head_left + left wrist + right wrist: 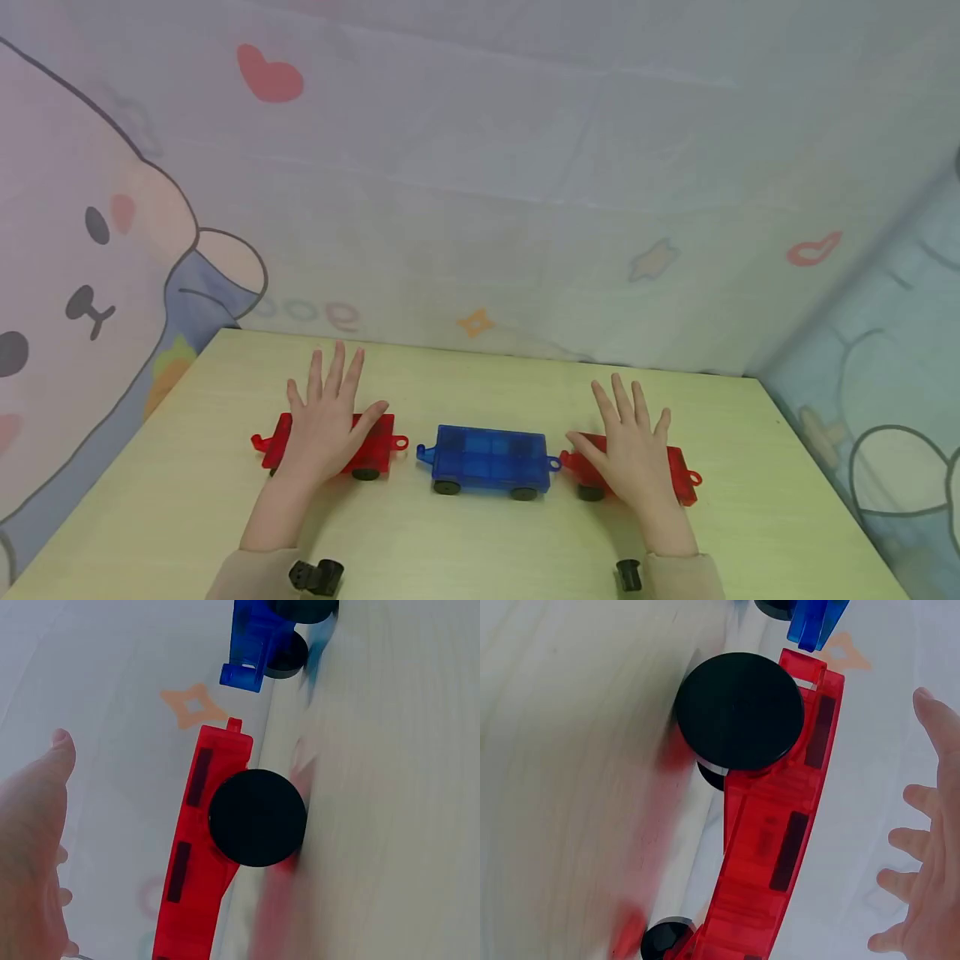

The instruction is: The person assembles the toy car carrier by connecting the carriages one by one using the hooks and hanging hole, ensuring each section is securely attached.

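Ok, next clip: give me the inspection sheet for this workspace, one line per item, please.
Surface: pale wood-grain table, bare apart from the toys.
Job's things: three wheeled toy wagons in a row: left red wagon, blue wagon in the middle, right red wagon. The blue wagon's hook meets the right red one; a gap separates it from the left red one.
Clutter: nothing seen.
Hands: left hand over the left red wagon, right hand over the right red wagon, fingers straight and spread; the wrist views show a gap between hands and wagons.
Cables: nothing seen; black wrist camera mounts at both sleeves.
Surroundings: cartoon-print fabric backdrop behind and at both sides.
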`<action>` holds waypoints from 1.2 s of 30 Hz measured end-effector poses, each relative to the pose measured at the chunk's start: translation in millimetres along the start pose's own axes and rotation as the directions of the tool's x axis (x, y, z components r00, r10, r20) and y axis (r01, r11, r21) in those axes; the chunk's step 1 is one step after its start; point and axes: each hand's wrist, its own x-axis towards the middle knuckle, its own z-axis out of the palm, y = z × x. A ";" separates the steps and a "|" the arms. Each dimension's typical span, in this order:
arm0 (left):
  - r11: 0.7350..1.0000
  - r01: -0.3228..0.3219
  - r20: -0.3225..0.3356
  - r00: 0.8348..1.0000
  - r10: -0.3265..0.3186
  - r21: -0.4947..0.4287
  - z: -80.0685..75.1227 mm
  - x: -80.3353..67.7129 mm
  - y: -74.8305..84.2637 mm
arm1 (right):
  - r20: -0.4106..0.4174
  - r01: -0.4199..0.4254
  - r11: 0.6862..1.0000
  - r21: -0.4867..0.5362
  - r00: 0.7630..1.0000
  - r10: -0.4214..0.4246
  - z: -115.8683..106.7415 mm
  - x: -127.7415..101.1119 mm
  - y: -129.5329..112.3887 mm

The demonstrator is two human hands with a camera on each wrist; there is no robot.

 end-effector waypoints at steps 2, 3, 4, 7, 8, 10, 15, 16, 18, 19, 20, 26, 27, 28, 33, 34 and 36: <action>1.000 -0.001 0.017 1.000 0.001 -0.031 -0.2 0.3 0.0 | -0.006 0.008 1.000 0.008 1.000 -0.008 -0.2 -0.1 -0.8; 0.999 -0.002 0.024 1.000 0.003 -0.047 -0.4 0.4 -0.2 | -0.012 0.014 1.000 0.010 1.000 -0.014 0.0 -0.1 -1.3; 0.998 -0.003 0.028 1.000 0.004 -0.059 -0.4 0.4 -0.5 | -0.018 0.020 1.000 0.016 1.000 -0.020 -0.1 -0.2 -2.0; 0.996 -0.007 0.042 0.999 0.011 -0.089 -0.8 0.4 -2.5 | -0.029 0.038 0.999 0.016 0.999 -0.037 -1.0 0.2 -4.5; 0.995 -0.008 0.045 0.999 0.013 -0.101 -0.9 0.3 -3.3 | -0.029 0.042 0.999 0.015 0.999 -0.042 -1.5 0.7 -5.3; 0.993 -0.011 0.048 0.999 0.017 -0.120 -0.9 0.2 -5.1 | -0.030 0.053 0.998 0.021 0.998 -0.052 -3.2 1.8 -7.4; 0.985 -0.013 0.062 0.998 0.024 -0.174 -0.8 0.0 -10.1 | -0.048 0.092 0.994 0.054 0.995 -0.089 -4.9 5.4 -14.3; 0.983 -0.014 0.065 0.998 0.026 -0.183 -0.6 0.0 -10.9 | -0.050 0.098 0.994 0.057 0.994 -0.095 -4.8 6.2 -15.9; 0.981 -0.014 0.075 0.997 0.029 -0.195 0.3 0.1 -12.6 | -0.050 0.112 0.992 0.065 0.993 -0.109 -4.2 8.2 -19.3; 0.980 -0.014 0.078 0.996 0.030 -0.200 0.7 0.2 -13.1 | -0.049 0.118 0.990 0.071 0.992 -0.115 -4.0 9.1 -21.3; 0.980 -0.015 0.083 0.996 0.032 -0.199 1.3 0.3 -13.7 | -0.047 0.125 0.989 0.078 0.991 -0.122 -3.5 10.3 -23.2; 0.974 -0.013 0.104 0.994 0.038 -0.227 2.5 0.1 -15.2 | -0.032 0.156 0.962 0.226 0.988 -0.152 -1.2 16.4 -39.0; 0.972 -0.012 0.107 0.994 0.038 -0.234 2.5 0.0 -15.3 | -0.027 0.153 0.955 0.254 0.988 -0.151 -0.7 17.2 -41.8; 0.971 -0.012 0.109 0.993 0.039 -0.238 2.5 -0.2 -15.2 | -0.021 0.149 0.950 0.275 0.989 -0.150 -0.1 18.1 -44.5; 0.961 0.003 0.121 0.992 0.032 -0.278 2.6 -0.7 -15.4 | 0.017 0.121 0.926 0.357 0.991 -0.136 4.3 22.2 -56.6; 0.957 0.013 0.130 0.991 0.026 -0.290 2.8 -1.0 -15.5 | 0.028 0.114 0.923 0.367 0.991 -0.134 5.5 23.0 -58.6; 0.947 0.040 0.158 0.987 0.011 -0.318 3.0 -1.5 -15.6 | 0.049 0.100 0.915 0.392 0.990 -0.129 7.7 24.4 -62.3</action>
